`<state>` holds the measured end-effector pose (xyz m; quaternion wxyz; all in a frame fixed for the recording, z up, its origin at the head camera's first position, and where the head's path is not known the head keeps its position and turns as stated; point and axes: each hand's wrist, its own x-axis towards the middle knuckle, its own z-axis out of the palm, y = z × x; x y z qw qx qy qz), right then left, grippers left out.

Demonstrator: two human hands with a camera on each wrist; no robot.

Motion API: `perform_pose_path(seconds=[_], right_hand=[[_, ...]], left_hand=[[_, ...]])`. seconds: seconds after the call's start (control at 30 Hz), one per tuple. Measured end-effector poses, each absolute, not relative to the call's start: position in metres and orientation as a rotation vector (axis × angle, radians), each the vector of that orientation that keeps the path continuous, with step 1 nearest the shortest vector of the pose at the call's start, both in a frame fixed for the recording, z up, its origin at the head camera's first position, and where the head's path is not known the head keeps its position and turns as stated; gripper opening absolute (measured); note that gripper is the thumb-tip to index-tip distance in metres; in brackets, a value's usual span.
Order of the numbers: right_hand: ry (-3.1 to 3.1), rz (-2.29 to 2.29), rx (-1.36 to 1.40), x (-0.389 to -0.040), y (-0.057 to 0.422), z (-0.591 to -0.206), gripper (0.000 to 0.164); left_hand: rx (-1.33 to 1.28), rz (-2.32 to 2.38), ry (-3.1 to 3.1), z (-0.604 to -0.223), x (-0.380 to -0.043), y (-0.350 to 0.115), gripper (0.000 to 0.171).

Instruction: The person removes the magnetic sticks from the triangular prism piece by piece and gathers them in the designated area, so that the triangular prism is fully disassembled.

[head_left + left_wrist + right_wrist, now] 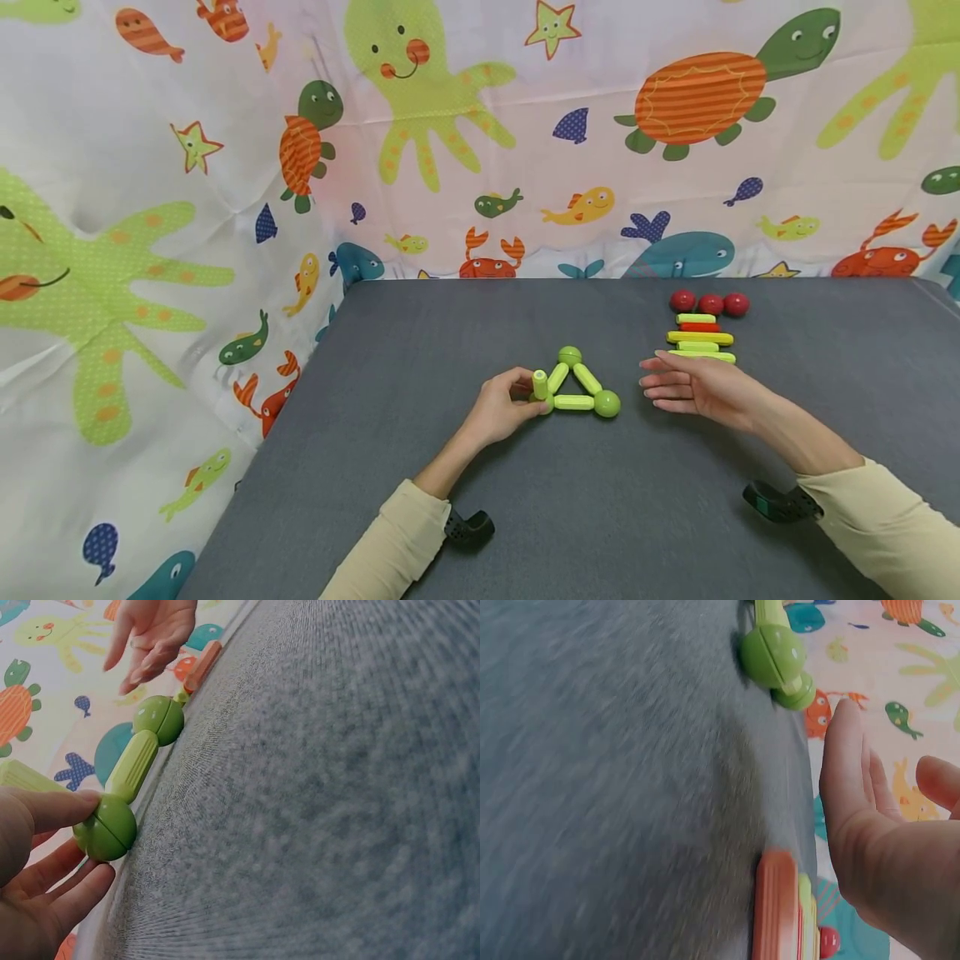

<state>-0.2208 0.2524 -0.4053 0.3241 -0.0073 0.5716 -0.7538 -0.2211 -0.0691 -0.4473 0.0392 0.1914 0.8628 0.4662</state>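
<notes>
Three green balls and three light green rods form a flat triangle on the table. My left hand pinches the ball at its left corner between thumb and fingers. From that corner a short light green rod stands up. A green ball makes the right corner and another ball the far one. My right hand is held over the table right of the triangle, fingers straight, holding nothing. Just past it lies a row of rods, with a yellow rod among them.
Three red balls, one of them a middle ball, sit behind the row of rods. An orange-red rod lies at the row's near end, hidden by my hand in the head view. A sea-animal cloth hangs behind and left of the grey table.
</notes>
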Motion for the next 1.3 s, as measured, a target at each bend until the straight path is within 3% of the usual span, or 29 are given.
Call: perform_pose_path(seconds=[0.2,0.43,0.67,1.03,1.3], right_hand=[[1.513,-1.993,-0.051,-0.228,0.230,-0.402,0.032],[1.551,-1.987,-0.149,-0.235,0.201,-0.402,0.056],[1.506,-2.019,-0.314,-0.240,0.176,-0.404,0.053],[1.547,-1.980,-0.347,-0.242,0.147,-0.406,0.055],[1.610,-1.955,-0.447,-0.240,0.133,-0.412,0.056]], left_hand=[[0.578,1.440,2.633,-0.447,-0.221,-0.069,0.033],[0.564,1.455,2.622,-0.449,-0.222,-0.069,0.035],[0.595,1.483,2.618,-0.450,-0.223,-0.069,0.035],[0.631,1.494,2.618,-0.450,-0.223,-0.069,0.038],[0.628,1.466,2.615,-0.449,-0.223,-0.070,0.031]])
